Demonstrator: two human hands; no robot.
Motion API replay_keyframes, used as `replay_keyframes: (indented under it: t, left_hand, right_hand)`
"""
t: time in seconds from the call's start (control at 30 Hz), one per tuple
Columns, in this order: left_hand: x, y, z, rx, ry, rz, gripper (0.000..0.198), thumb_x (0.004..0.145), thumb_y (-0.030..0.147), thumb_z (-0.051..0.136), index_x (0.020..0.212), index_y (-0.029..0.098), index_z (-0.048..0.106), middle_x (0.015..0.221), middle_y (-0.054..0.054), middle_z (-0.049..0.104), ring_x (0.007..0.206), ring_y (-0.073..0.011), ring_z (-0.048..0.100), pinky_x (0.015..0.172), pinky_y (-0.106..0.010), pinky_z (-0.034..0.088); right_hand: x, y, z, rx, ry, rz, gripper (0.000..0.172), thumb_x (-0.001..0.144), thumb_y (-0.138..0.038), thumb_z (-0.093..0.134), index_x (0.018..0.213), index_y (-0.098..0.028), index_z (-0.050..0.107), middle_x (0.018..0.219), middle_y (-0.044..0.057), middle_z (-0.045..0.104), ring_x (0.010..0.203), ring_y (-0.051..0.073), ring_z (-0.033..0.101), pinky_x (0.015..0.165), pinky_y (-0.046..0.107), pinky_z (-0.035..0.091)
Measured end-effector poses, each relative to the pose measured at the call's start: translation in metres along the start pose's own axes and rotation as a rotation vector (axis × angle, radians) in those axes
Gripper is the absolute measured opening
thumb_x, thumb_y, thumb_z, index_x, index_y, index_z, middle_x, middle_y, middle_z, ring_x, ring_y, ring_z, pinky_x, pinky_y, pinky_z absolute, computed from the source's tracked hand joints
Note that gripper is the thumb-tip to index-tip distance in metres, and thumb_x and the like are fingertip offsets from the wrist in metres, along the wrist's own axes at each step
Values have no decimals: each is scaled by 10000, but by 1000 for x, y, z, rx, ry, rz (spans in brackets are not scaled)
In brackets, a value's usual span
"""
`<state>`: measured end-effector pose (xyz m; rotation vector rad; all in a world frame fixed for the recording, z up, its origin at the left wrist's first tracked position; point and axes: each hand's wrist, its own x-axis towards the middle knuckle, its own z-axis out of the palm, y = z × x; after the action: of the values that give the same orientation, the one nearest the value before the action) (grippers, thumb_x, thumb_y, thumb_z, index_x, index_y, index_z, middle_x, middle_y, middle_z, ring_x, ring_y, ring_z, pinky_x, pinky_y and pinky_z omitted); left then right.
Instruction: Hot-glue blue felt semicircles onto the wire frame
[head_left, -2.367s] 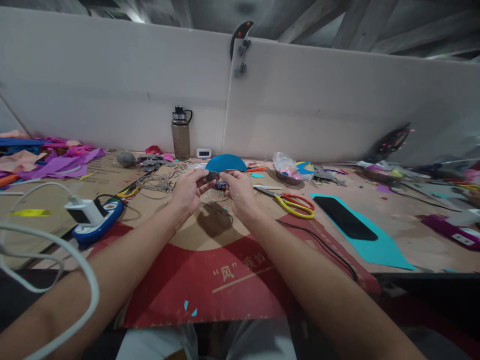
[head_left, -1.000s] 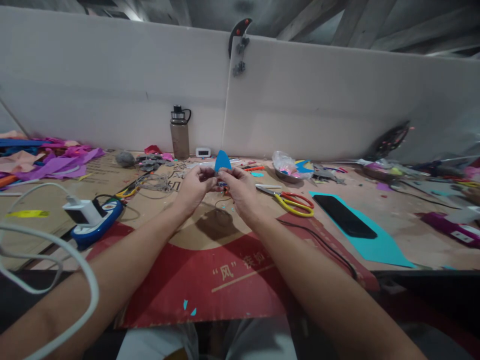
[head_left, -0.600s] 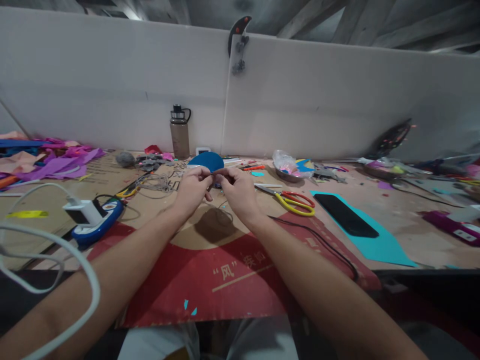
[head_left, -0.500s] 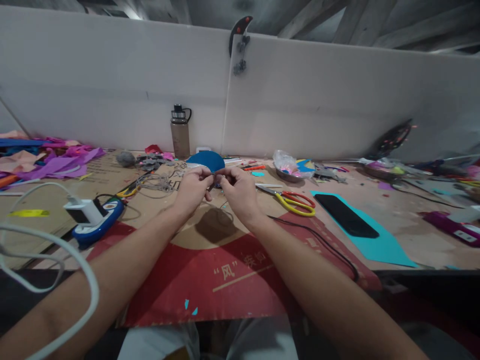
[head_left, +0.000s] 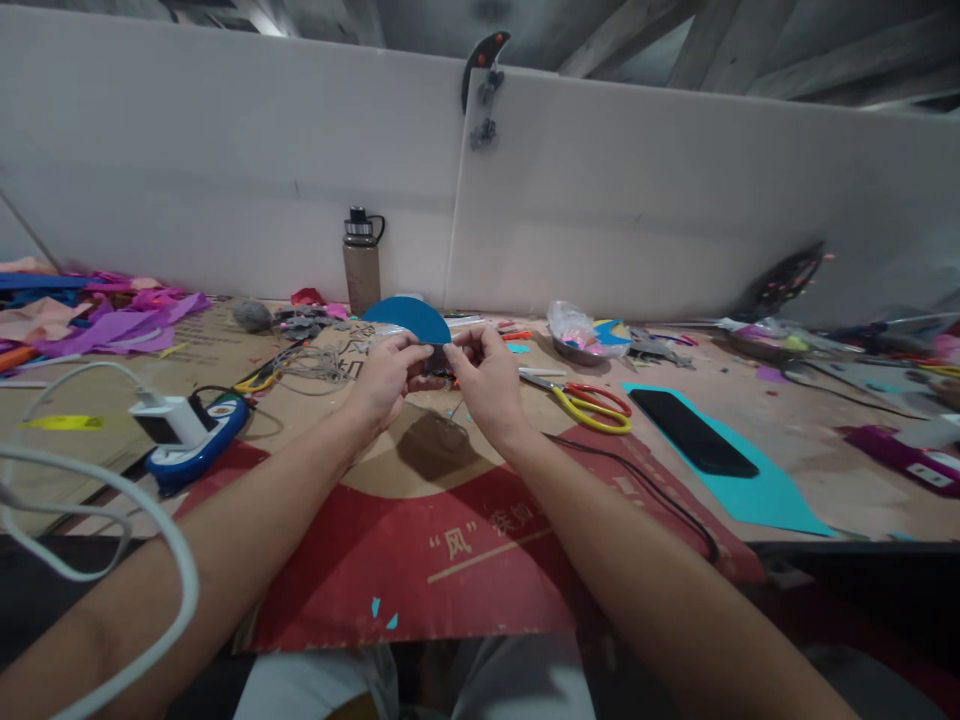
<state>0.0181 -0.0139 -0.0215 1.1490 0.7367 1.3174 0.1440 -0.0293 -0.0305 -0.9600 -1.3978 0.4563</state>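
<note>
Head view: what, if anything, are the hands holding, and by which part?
A blue half-round piece of sheet material. The left hand and right hand both pinch its lower edge, fingertips close together.

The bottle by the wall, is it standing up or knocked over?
Standing up. The bottle sits on its base by the white wall, with its dark cap on top.
</note>
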Motion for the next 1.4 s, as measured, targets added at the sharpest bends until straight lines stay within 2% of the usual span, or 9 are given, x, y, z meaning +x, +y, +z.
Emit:
replay_keyframes:
  t: [0.1,0.27,0.5,0.7,0.97,1.07,1.2,1.4]
  left_hand:
    - [-1,2,0,-32,12,3,144,658,152,638,692,153,498,760,-19,653,668,-132,640,623,-304,555]
    - [0,2,0,-30,47,21,154,662,163,651,690,151,500,680,4,630,618,-124,638,691,-362,558]
    - [-1,2,1,8,59,63,154,659,168,659,681,151,507,721,-13,636,665,-142,642,626,-332,570]
    - [-1,1,0,56,68,96,154,648,183,678,674,146,530,731,-24,626,671,-143,628,555,-276,565]
    - [2,-2,2,-23,7,88,149,654,155,668,657,130,521,719,-24,626,681,-131,641,715,-331,567]
    - [1,-2,2,-8,3,95,183,648,190,685,652,131,512,653,5,589,645,-110,619,742,-345,563]
    - [0,-1,1,-2,5,95,194,646,223,686,673,139,513,691,-1,612,679,-124,632,749,-344,556]
    - [0,0,0,-26,41,86,189,646,221,677,661,149,503,673,0,617,693,-138,645,740,-335,550]
  right_hand:
    - [-1,1,1,40,-13,-11,78,785,-283,523,798,-208,502,686,-39,487,618,97,439,593,236,352]
    - [-1,4,1,50,-21,11,80,786,-286,516,802,-207,521,701,-29,516,642,104,459,621,242,365]
    - [0,3,1,42,-15,45,106,783,-289,523,816,-198,565,699,-19,524,634,105,442,634,249,367]
    - [0,2,-1,7,2,5,111,779,-283,536,837,-198,577,704,-19,512,645,106,438,639,247,368]
    - [5,8,-3,53,-6,57,145,764,-309,542,820,-191,606,660,-29,493,604,95,422,594,237,364]
    - [7,12,-3,71,-6,100,149,742,-312,556,784,-181,614,605,-47,444,567,83,389,555,228,337]
    - [9,15,-2,143,-16,153,166,701,-335,593,768,-185,620,565,-64,391,528,74,350,517,221,311]
    - [10,20,1,319,-96,231,201,706,-359,578,816,-195,619,670,-33,534,546,66,400,511,205,333]
